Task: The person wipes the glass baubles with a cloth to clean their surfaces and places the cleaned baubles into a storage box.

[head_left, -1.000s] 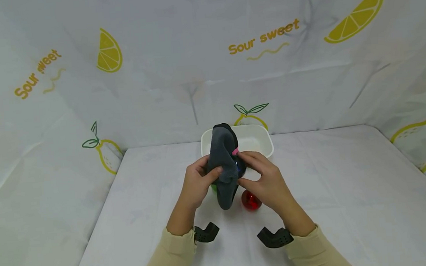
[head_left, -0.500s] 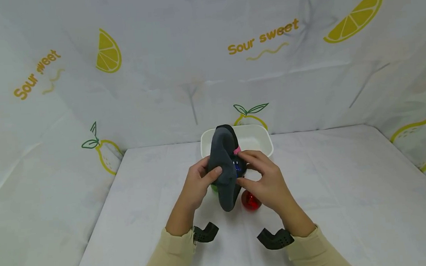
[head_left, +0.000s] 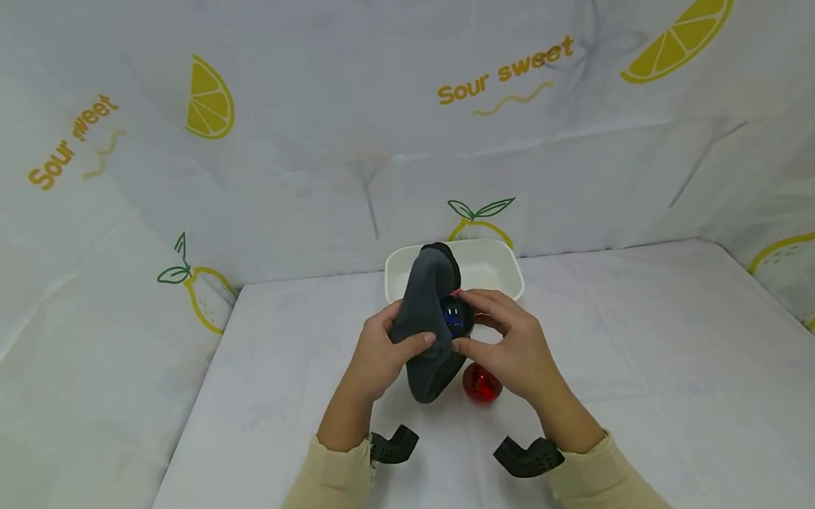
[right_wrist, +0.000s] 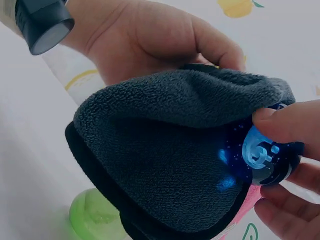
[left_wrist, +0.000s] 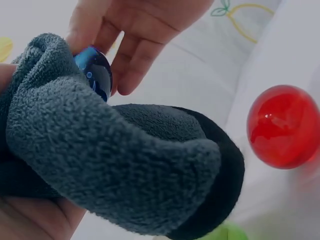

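My left hand (head_left: 375,355) holds a dark grey terry cloth (head_left: 420,305) with black edging, its thumb on the near face. The cloth is folded over and held up off the table. At its right side my right hand (head_left: 515,343) pinches a shiny dark blue ball (head_left: 457,316) between thumb and fingers. In the right wrist view, the ball (right_wrist: 265,155) lies against the cloth's inner face, and a pale print shows on it. A red ball (head_left: 482,382) rests on the table just below the right hand.
Behind the hands stands a white tray (head_left: 496,262), partly hidden by the cloth. A light green ball (right_wrist: 92,216) shows beneath the cloth in the right wrist view. Something pink (right_wrist: 245,207) is behind the cloth's edge. A lemon-printed sheet (head_left: 317,174) hangs at the back.
The cloth has tilted, its top shifting right and its lower end left. More of the blue ball shows in the right hand. The green ball is now hidden in the head view.
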Demonstrator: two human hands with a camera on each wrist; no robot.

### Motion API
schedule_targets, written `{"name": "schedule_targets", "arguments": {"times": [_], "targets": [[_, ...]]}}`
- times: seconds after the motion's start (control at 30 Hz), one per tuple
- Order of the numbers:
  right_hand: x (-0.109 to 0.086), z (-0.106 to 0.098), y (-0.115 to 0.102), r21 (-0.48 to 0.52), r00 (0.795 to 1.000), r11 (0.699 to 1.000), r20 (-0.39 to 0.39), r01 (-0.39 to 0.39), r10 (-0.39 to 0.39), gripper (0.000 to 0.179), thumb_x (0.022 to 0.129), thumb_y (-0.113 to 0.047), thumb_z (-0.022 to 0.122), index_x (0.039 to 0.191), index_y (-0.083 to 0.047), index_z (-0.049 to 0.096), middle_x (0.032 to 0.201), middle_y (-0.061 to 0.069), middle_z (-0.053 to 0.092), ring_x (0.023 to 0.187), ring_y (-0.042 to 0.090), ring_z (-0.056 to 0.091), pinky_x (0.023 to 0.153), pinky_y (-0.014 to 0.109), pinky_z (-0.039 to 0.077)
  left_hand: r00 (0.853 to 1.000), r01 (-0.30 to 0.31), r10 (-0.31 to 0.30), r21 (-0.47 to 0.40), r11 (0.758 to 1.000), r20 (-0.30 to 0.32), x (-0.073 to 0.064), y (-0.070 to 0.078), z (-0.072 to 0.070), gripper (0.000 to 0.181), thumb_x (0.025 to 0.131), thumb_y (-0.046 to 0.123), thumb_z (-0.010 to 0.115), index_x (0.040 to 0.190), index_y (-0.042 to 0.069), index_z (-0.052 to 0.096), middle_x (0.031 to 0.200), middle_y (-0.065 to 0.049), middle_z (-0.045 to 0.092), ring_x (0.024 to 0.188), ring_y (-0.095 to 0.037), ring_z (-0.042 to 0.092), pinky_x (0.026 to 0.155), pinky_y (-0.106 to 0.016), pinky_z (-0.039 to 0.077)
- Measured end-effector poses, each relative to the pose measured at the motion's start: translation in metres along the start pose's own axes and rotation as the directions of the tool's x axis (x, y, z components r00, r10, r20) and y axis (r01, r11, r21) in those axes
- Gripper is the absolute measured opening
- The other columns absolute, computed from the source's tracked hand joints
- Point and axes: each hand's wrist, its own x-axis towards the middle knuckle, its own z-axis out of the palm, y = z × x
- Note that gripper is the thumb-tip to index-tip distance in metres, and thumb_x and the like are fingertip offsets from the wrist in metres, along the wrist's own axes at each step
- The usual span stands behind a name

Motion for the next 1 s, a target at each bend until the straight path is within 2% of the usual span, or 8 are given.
{"name": "schedule_targets", "arguments": {"times": [0.13,0.33,0.43,0.53,0.6,0.7,0.87,1.0], "targets": [[0.0010,-0.0020,-0.0007,0.107,0.988,0.982,0.003,-0.155,0.156,0.055,0.078,-0.006,0.082,0.130,-0.011,0.064,0.123,0.005,0.066,0.105,0.019,0.065,0.090,0.019,0.053,1.000,-0.002,0.002,0.005,1.000,-0.007,-0.0005,-0.0017,-0.0003,0.046,0.089,0.016,0.066,0.134,0.008,0.057,0.122,-0.012,0.066,0.108,-0.023,0.065,0.094,-0.040,0.054],[0.0041,-0.0046,-0.0050,0.218,0.908,0.883,0.044,-0.416,0.417,0.047,0.082,-0.019,0.081,0.126,-0.011,0.066,0.111,0.011,0.069,0.097,0.020,0.066,0.082,0.023,0.057,0.999,-0.035,0.034,-0.018,0.999,-0.017,-0.0003,-0.0047,-0.0008,0.041,0.088,0.013,0.066,0.128,0.006,0.061,0.116,-0.014,0.068,0.102,-0.021,0.066,0.090,-0.036,0.056],[0.0050,-0.0050,-0.0051,0.283,0.891,0.849,0.057,-0.446,0.450,0.041,0.085,-0.019,0.078,0.123,-0.005,0.066,0.107,0.011,0.069,0.089,0.016,0.066,0.079,0.025,0.058,0.999,-0.054,0.054,-0.027,0.998,-0.009,-0.0003,-0.0049,-0.0008,0.041,0.088,0.011,0.065,0.128,0.003,0.061,0.116,-0.016,0.067,0.101,-0.019,0.066,0.089,-0.035,0.056],[0.0048,-0.0044,-0.0047,0.335,0.892,0.832,0.069,-0.442,0.446,0.039,0.088,-0.018,0.075,0.121,0.001,0.065,0.103,0.013,0.068,0.081,0.015,0.067,0.076,0.028,0.059,0.998,-0.066,0.066,-0.025,0.998,-0.003,-0.0004,-0.0043,-0.0006,0.041,0.088,0.010,0.065,0.128,0.002,0.060,0.118,-0.018,0.067,0.101,-0.019,0.066,0.089,-0.035,0.056],[0.0044,-0.0040,-0.0037,0.329,0.899,0.841,0.067,-0.430,0.434,0.040,0.088,-0.019,0.075,0.122,0.000,0.065,0.102,0.013,0.067,0.080,0.015,0.066,0.076,0.027,0.059,0.998,-0.069,0.069,-0.023,0.997,-0.014,-0.0005,-0.0032,-0.0002,0.041,0.087,0.009,0.065,0.127,0.002,0.061,0.117,-0.017,0.067,0.101,-0.020,0.066,0.089,-0.036,0.056],[0.0030,-0.0036,-0.0024,0.277,0.919,0.879,0.045,-0.387,0.391,0.043,0.086,-0.020,0.078,0.124,-0.005,0.066,0.106,0.011,0.068,0.086,0.014,0.066,0.078,0.023,0.058,0.996,-0.073,0.073,-0.015,0.997,-0.050,-0.0006,-0.0010,0.0009,0.039,0.085,0.008,0.065,0.124,0.004,0.063,0.115,-0.015,0.068,0.099,-0.021,0.066,0.088,-0.038,0.057],[0.0007,-0.0029,-0.0001,0.191,0.974,0.957,-0.020,-0.218,0.226,0.048,0.081,-0.013,0.081,0.126,-0.009,0.065,0.113,0.009,0.068,0.091,0.015,0.066,0.080,0.022,0.057,0.990,-0.078,0.079,0.011,0.997,-0.118,0.0001,0.0013,0.0034,0.037,0.083,0.006,0.066,0.120,0.006,0.067,0.110,-0.013,0.071,0.095,-0.021,0.066,0.086,-0.038,0.057],[0.0004,-0.0032,-0.0006,0.155,0.991,0.983,-0.070,-0.099,0.111,0.050,0.079,-0.006,0.081,0.126,-0.004,0.064,0.116,0.011,0.067,0.092,0.011,0.066,0.082,0.019,0.056,0.984,-0.082,0.083,0.016,0.997,-0.156,0.0008,0.0012,0.0059,0.036,0.082,0.004,0.067,0.118,0.006,0.068,0.107,-0.012,0.072,0.093,-0.021,0.067,0.084,-0.038,0.057]]}}
